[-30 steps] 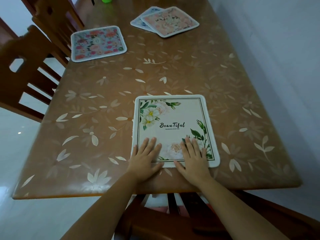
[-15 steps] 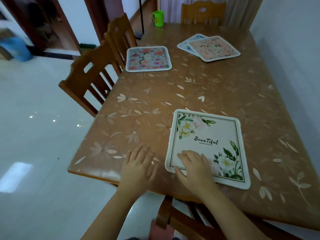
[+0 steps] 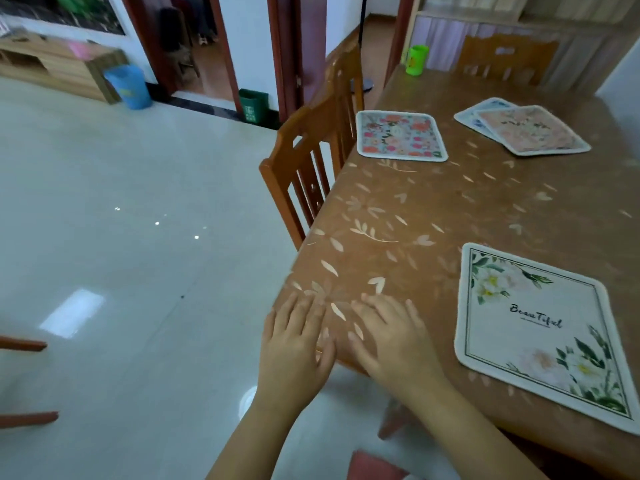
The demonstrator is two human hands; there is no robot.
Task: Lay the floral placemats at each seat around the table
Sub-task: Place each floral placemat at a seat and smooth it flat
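A white floral placemat (image 3: 540,327) printed "Beautiful" lies flat near the table's front edge, to the right of both hands. My left hand (image 3: 294,344) and my right hand (image 3: 391,336) rest open, fingers spread, at the near left corner of the brown table (image 3: 433,209), holding nothing. A pink-flowered placemat (image 3: 400,137) lies at the left edge by a chair. Two overlapping placemats (image 3: 523,129), one pink on one blue, lie farther back on the table.
Two wooden chairs (image 3: 308,161) stand along the table's left side and another chair (image 3: 502,57) at the far end. A green cup (image 3: 416,59) sits at the far corner. White tiled floor (image 3: 121,254) spreads left, with a blue bin (image 3: 128,86) and a green bin (image 3: 252,105).
Both hands have come off the white placemat and slid left to the table's corner. The view has swung left, showing the floor and doorways.
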